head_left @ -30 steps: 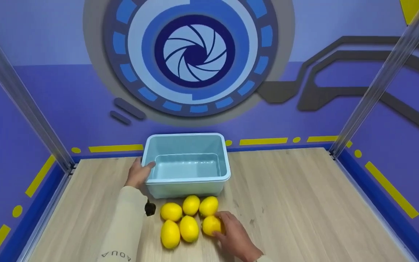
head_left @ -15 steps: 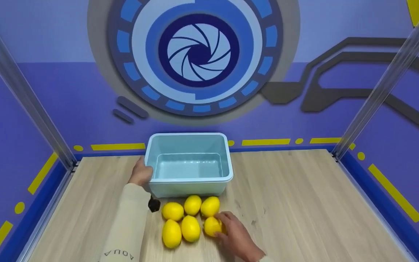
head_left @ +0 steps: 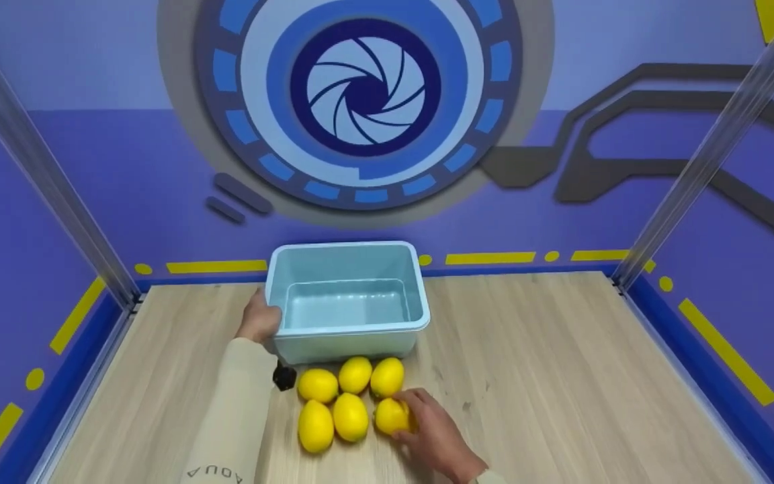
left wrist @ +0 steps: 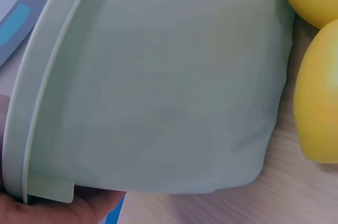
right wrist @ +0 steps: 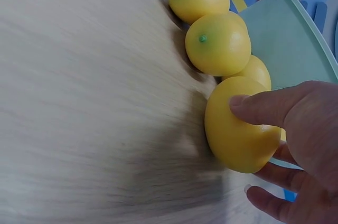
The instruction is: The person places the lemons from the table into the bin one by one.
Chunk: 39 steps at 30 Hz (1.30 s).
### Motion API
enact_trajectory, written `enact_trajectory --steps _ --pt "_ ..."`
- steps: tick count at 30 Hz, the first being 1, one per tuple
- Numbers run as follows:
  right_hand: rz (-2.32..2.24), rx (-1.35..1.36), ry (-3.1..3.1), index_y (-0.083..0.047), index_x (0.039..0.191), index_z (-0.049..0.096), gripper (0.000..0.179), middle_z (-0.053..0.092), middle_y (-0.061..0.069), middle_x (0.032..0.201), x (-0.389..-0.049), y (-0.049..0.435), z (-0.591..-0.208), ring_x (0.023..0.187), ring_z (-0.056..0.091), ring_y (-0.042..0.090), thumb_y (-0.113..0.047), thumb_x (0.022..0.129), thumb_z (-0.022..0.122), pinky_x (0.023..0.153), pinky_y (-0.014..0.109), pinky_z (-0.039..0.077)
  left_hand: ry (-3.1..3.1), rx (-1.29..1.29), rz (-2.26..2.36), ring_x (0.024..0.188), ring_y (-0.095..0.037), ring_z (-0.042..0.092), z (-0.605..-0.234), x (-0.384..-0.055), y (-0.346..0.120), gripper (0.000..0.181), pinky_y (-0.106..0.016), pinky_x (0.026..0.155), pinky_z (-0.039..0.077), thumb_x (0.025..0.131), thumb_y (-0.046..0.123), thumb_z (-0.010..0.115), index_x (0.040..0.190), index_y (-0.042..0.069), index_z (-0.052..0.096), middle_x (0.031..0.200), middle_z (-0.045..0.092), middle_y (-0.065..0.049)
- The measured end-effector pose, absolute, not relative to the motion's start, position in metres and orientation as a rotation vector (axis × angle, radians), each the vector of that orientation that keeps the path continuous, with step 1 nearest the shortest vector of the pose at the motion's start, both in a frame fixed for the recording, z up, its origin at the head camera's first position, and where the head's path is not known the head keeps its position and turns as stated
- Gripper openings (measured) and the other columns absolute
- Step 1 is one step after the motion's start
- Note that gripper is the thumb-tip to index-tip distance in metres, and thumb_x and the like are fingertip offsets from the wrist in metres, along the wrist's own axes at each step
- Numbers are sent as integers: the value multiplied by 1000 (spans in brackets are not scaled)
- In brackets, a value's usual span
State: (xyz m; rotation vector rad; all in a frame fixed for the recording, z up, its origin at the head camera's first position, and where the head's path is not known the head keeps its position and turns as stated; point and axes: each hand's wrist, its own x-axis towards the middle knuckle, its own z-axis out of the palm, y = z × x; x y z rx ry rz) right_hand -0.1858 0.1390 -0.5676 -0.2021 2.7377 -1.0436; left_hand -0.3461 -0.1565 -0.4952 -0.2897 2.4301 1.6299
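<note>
At the lower centre of the frame, the right hand pinches a lemon, probably light, firm and slippery, best held around its middle. Left of centre, the left hand grips the tub.

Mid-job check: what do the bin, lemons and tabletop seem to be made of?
Bin: probably molded plastic, satin; even color, lipped rim, soft glints inside.
Lemons: possibly plastic or foam imitations, judging by smooth skin and green tips on two; real fruit isn't ruled out.
Tabletop: matte wood or wood-look laminate; the pale grain fits either.
</note>
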Motion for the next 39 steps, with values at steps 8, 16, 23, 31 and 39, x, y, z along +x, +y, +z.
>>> enact_trajectory --steps 8,16,23,31,39 --pt "-1059 -172 2720 -20 127 58 50 54 1 127 -184 140 -568 115 53 20 -17 80 77 104 50 43 2411 -269 1639 131 -35 41 -494 -338 -155 72 -56 114 29 90 -1 45 154 15 17 149 38 -19" --pt "-1083 -217 2711 -22 126 59 50 54 -2 125 -180 145 -570 114 53 17 -18 80 77 104 49 44 2410 -296 1653 129 -36 44 -494 -333 -151 70 -56 112 32 90 0 47 153 14 20 147 40 -19" --pt "-1090 -190 2710 -19 128 59 54 54 -1 125 -179 149 -570 114 53 18 -19 78 79 104 50 43 2406 -311 1694 130 -35 43 -495 -330 -148 74 -55 113 30 86 -6 47 152 14 22 145 42 -19" --pt "-1126 -153 2662 -19 126 57 53 52 3 128 -177 150 -572 114 51 21 -21 78 79 105 54 41 2407 -323 1673 131 -34 44 -495 -325 -148 73 -56 112 32 88 -1 51 152 18 23 144 45 -14" --pt "-1133 -166 2673 -19 126 57 54 51 3 128 -176 152 -574 115 51 22 -23 77 79 105 54 41 2415 -321 1655 130 -34 44 -491 -321 -150 70 -56 113 30 88 -3 47 152 15 23 146 43 -16"
